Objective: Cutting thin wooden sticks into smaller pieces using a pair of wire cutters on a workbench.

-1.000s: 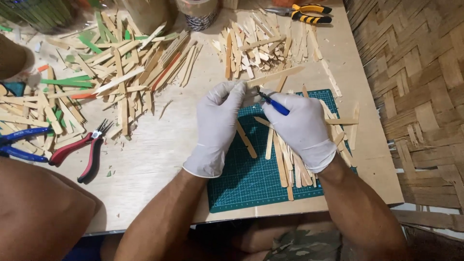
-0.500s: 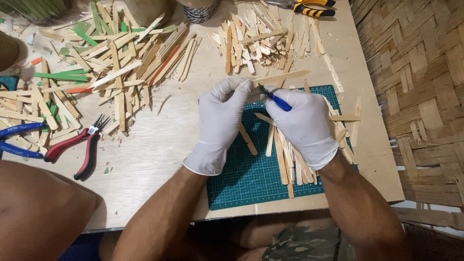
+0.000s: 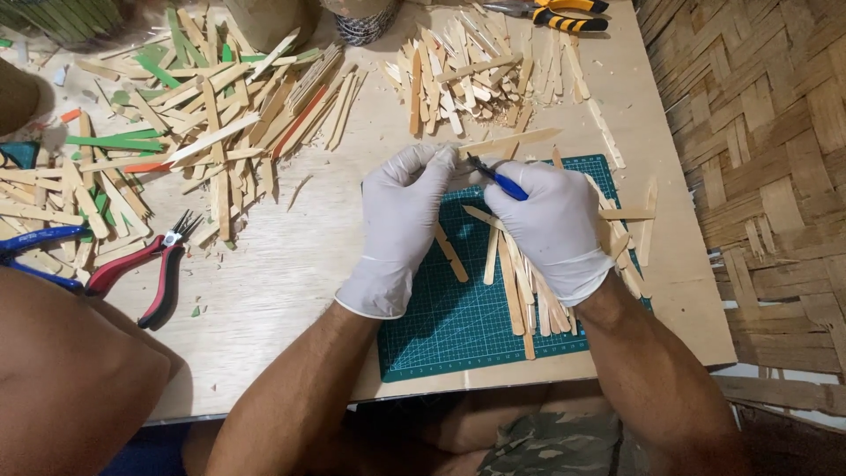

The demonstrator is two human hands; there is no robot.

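While both gloved hands meet near the frame's centre, the left hand (image 3: 401, 207) is pinched closed on one end of a long wooden stick (image 3: 511, 141), and the right hand (image 3: 551, 220) is wrapped around a blue-handled knife (image 3: 498, 180) touching that stick. Below them lies a green cutting mat (image 3: 449, 326) on the table (image 3: 282, 264). Red pliers (image 3: 145, 269) sit at left.

Head view, steeply down, close over table (image 3: 264, 291)

Plywood table (image 3: 291, 282) bears green cutting mat (image 3: 458, 326), wooden sticks (image 3: 220, 115), seemingly red pliers (image 3: 145, 273).
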